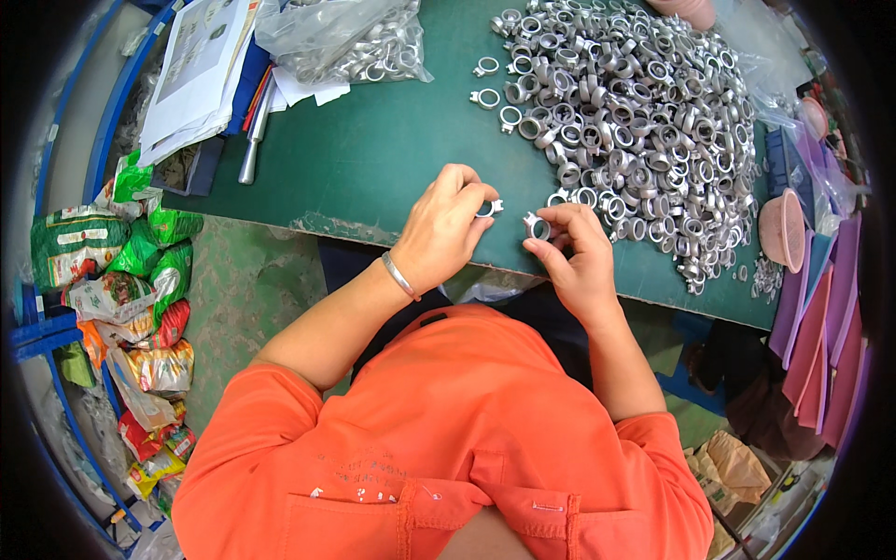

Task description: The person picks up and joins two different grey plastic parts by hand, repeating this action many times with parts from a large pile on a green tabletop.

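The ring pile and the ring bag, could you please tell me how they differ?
The pile lies loose at upper right; the bag, at upper left, is clear plastic around its contents. The pile looks larger than the bag. Both contain grey rings.

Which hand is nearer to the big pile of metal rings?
Right. The right hand is by the lower-left edge of the ring pile; the left hand is farther to its left.

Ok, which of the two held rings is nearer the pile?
The ring pinched by the right hand; the left hand's ring is farther from the pile.
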### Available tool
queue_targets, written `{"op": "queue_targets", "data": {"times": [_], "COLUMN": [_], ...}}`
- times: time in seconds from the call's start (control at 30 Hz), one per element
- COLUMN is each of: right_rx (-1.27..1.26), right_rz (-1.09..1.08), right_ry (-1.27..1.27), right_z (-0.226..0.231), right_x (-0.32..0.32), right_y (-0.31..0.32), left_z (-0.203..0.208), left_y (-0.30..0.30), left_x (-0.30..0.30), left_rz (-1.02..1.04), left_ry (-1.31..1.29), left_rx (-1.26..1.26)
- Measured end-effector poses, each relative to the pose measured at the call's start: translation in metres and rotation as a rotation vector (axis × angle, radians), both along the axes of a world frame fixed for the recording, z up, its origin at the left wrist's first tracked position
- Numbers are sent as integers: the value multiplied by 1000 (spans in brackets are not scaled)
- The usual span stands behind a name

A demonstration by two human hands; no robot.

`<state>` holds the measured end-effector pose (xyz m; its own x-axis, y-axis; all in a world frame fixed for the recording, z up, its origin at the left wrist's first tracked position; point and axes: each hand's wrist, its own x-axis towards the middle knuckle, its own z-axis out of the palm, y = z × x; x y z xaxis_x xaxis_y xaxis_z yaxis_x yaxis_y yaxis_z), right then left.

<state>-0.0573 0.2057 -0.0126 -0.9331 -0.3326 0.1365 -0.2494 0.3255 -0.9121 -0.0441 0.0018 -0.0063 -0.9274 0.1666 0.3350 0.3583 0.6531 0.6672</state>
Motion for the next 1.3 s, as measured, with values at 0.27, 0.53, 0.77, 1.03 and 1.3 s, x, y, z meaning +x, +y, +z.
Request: {"op": "queue_targets", "data": {"times": [0.27, 0.53, 0.77, 1.03, 1.3], "right_rx": [-734, -277, 126, 682, 392], "right_rz": [39, 154, 240, -250, -155], "right_ry": [-668, -331, 129, 514, 449], "right_z": [8, 17, 19, 15, 7], "right_x": [3, 27, 34, -13, 7], "right_y": [3, -6, -4, 19, 28], "left_z": [8, 16, 23, 7, -10], "left_y": [-4, -12, -22, 48, 42], "left_x": [9, 31, 47, -19, -23], "left_rz": [-143, -327, -275, -179, -253], "left_ry": [-812, -783, -437, 72, 37], "left_rx": [1133, 995, 177, 79, -28]}}
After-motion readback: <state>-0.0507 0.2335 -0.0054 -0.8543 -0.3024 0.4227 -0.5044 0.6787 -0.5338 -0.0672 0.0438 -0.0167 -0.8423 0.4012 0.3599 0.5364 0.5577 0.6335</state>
